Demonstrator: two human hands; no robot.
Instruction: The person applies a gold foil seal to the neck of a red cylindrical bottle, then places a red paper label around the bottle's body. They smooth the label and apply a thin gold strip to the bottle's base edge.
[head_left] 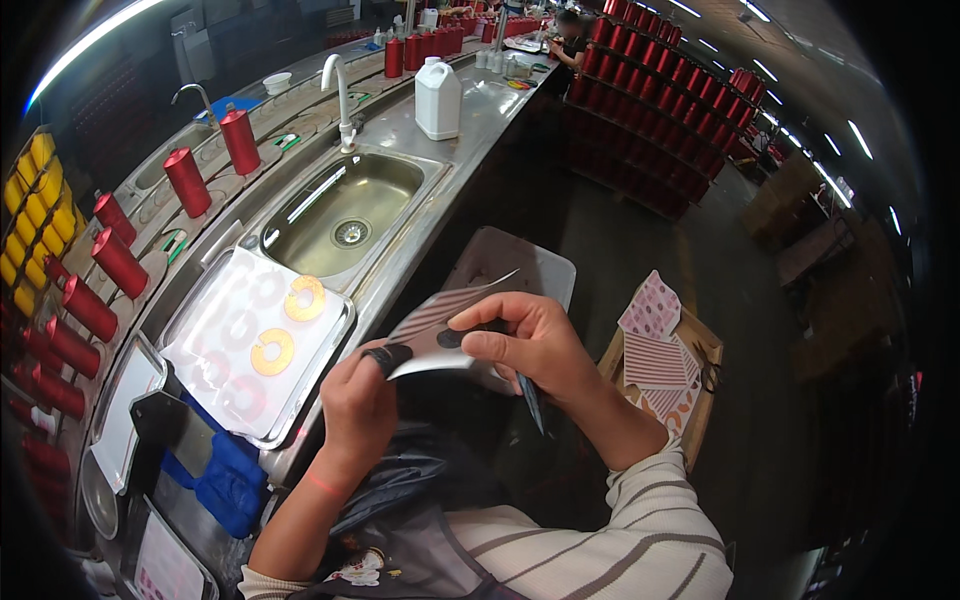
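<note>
A red-and-white striped sheet (425, 318) is held up in front of me, its pale underside curling towards me. My left hand (358, 405) pinches its near left edge; a black covering wraps the thumb tip. My right hand (535, 345) grips the sheet's right side between thumb and fingers, next to a dark round spot (450, 339). Below the right palm hangs a dark, pointed strip (531, 403) whose kind I cannot make out. On the counter to the left, a metal tray (347, 318) carries a white film sheet (215, 330) with yellow-orange C-shaped pieces (304, 298).
Behind the tray is a steel sink (400, 190) with a white faucet (340, 100) and white jug (438, 98). Red cylinders (120, 262) line the left. A blue cloth (228, 480) lies near left. At right, a wooden box (700, 430) holds patterned sheets (655, 360) and scissors (711, 375).
</note>
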